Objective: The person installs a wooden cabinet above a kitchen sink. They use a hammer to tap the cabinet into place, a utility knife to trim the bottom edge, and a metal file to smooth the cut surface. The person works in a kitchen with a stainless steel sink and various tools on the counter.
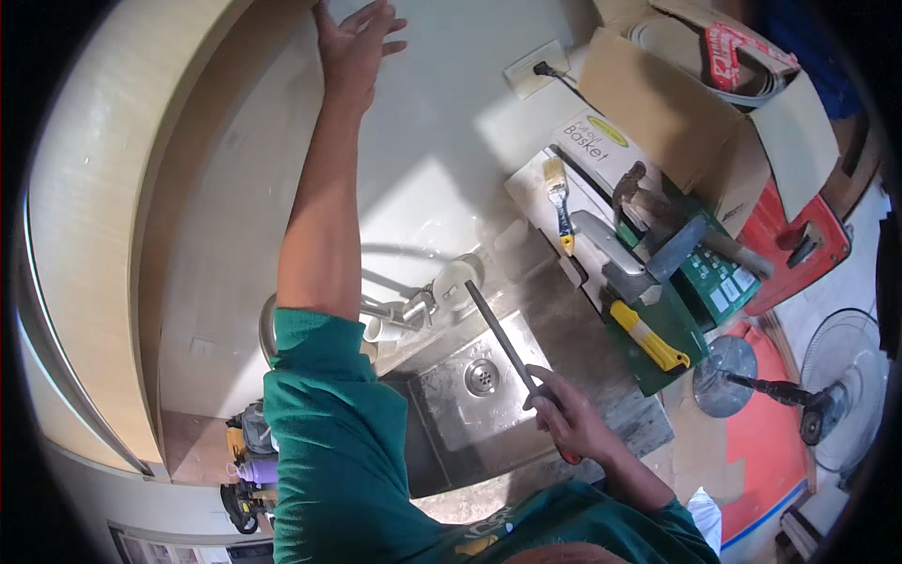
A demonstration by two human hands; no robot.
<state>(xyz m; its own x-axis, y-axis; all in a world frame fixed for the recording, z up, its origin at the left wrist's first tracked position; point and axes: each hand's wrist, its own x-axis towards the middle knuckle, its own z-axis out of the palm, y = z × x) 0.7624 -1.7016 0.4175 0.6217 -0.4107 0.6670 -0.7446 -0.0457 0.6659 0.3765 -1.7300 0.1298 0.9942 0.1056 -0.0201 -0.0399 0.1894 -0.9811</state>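
My left arm stretches up past the sink, and my left hand [355, 52] is raised against the pale wall [432, 103], beside the wooden cabinet edge. Its fingers are spread; whether they touch the surface I cannot tell. My right hand [568, 414] is closed around a long, dark metal file [498, 324] with a red handle end. The file slants up and left over the steel sink [451, 414], its tip apart from the wall. Behind the sink stands a faucet [418, 305], next to a round whitish lid-like disc [456, 284].
Right of the sink, boxes carry a paintbrush [557, 193], a hammer [648, 197], a trowel [676, 249] and a yellow utility knife [648, 336]. Beyond stand an open cardboard box [658, 103], a red case [799, 244] and a fan [846, 385]. A plug sits in the wall outlet [536, 70].
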